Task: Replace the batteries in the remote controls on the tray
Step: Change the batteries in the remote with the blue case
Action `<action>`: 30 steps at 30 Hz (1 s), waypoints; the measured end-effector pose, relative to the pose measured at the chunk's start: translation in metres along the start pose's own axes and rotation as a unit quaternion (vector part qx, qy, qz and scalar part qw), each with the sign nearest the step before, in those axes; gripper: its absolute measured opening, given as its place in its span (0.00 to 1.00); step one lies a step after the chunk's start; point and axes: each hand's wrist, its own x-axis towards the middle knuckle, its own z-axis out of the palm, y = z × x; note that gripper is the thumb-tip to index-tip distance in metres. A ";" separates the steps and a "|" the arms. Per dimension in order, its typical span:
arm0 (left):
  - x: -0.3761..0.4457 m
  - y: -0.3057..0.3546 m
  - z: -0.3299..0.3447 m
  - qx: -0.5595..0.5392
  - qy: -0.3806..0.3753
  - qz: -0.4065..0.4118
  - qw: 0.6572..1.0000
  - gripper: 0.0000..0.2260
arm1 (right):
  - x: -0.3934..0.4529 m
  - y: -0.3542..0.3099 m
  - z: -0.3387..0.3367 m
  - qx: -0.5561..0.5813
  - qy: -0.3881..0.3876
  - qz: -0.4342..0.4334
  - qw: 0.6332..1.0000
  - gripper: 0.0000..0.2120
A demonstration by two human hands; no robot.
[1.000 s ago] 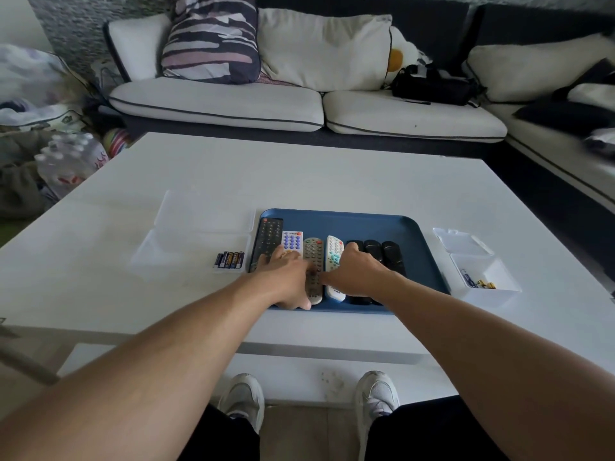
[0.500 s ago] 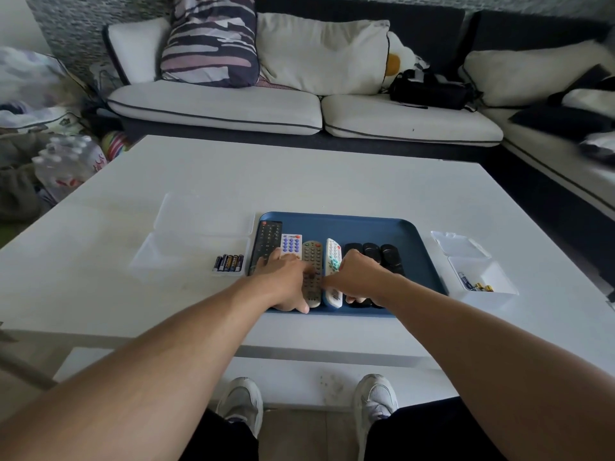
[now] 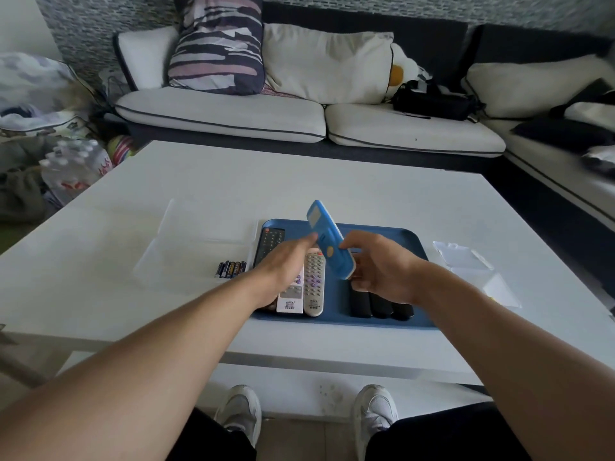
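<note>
Both hands share the grip on a blue-backed remote point(image 3: 329, 246) lifted clear of the blue tray point(image 3: 412, 324), its back turned toward the camera. The right hand point(image 3: 382, 269) curls round the remote's near, lower end; the left hand point(image 3: 283, 264) reaches its fingertips point(image 3: 307, 241) to the remote's left edge at mid-length, though whether they pinch it or only touch it cannot be told. The remote's long axis runs from the right hand up and away to the left, its far end raised above the tray's back rim. The right hand appears to carry the weight, so the left hand is judged the freer one to work the battery cover.

Six remotes remain on the tray: a long black remote point(image 3: 269, 242) at the left, a white remote point(image 3: 291, 297) and a grey remote point(image 3: 314, 282) beside it, and three black remotes point(image 3: 379, 306) lying side by side under the right wrist.

On the bench point(image 3: 299, 181), a row of batteries point(image 3: 232, 269), about five, lies in a clear box point(image 3: 186, 247) just left of the tray. A second clear box point(image 3: 479, 274) stands to the right of the tray; what it holds is hard to make out.
</note>
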 end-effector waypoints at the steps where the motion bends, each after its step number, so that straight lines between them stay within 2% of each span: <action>1: 0.001 0.001 0.001 -0.048 0.008 -0.007 0.999 0.17 | -0.001 0.000 0.000 0.006 -0.013 -0.004 1.000 0.10; 5: 0.005 0.005 0.008 -0.137 0.068 0.026 0.988 0.12 | 0.001 0.002 0.003 0.046 -0.008 -0.006 0.999 0.09; 7: 0.005 0.008 0.012 -0.165 0.112 0.035 0.979 0.15 | 0.001 0.003 0.006 0.041 0.035 -0.015 0.998 0.09; 9: 0.005 0.007 0.013 -0.160 0.145 0.041 0.976 0.20 | 0.000 0.005 0.009 -0.083 0.114 -0.062 0.988 0.12; 11: 0.003 0.008 0.013 -0.152 0.152 0.038 0.976 0.17 | -0.002 0.007 0.011 -0.282 0.202 -0.151 0.926 0.11; 12: 0.002 0.009 0.014 -0.172 0.147 0.034 0.973 0.14 | -0.002 0.007 0.011 -0.334 0.233 -0.198 0.891 0.09; 15: 0.001 0.013 0.014 -0.249 0.103 0.015 0.963 0.11 | -0.004 0.004 0.016 -0.350 0.260 -0.295 0.850 0.02; 16: 0.001 0.013 0.014 -0.254 0.092 0.013 0.963 0.12 | -0.005 0.004 0.018 -0.360 0.263 -0.304 0.842 0.00; 18: 0.001 0.014 0.016 -0.264 0.085 0.014 0.961 0.15 | -0.005 0.004 0.022 -0.393 0.272 -0.302 0.825 0.04; 22: -0.001 0.017 0.019 -0.301 0.093 0.009 0.949 0.13 | -0.005 0.002 0.027 -0.458 0.300 -0.288 0.786 0.08; 30: -0.002 0.016 0.019 -0.326 0.091 0.002 0.941 0.11 | -0.005 0.003 0.031 -0.488 0.305 -0.297 0.762 0.09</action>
